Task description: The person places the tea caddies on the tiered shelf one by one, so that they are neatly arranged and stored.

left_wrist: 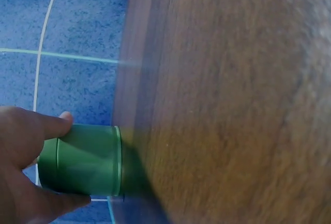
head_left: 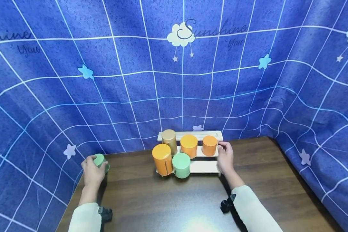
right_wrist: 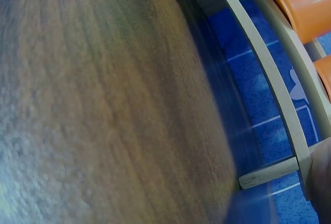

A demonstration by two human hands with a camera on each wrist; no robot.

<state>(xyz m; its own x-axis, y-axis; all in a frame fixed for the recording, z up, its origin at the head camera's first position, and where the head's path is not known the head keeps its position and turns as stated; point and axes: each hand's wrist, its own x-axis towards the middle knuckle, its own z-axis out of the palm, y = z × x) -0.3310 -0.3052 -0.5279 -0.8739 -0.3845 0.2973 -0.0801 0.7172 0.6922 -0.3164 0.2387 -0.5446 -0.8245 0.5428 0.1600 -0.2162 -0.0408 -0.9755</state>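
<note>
At the far left of the table, my left hand (head_left: 92, 172) grips a small green canister (head_left: 99, 160) by its sides. The left wrist view shows thumb and fingers on either side of this canister (left_wrist: 85, 159), its base close to the tabletop. My right hand (head_left: 226, 157) holds the right end of a tiered pale wooden rack (head_left: 204, 166); its fingertips are partly hidden there. On the rack stand a tall orange canister (head_left: 163, 161), a second green canister (head_left: 181, 166), a gold canister (head_left: 169, 141) and two shorter orange canisters, one in the middle (head_left: 188, 146), one at right (head_left: 209, 145).
The brown wooden table (head_left: 150, 199) reaches back to a blue gridded curtain (head_left: 133, 80) with clouds and stars, which also hangs along both sides. The rack stands near the table's back edge. A black wrist camera (head_left: 227, 204) sits at the right cuff.
</note>
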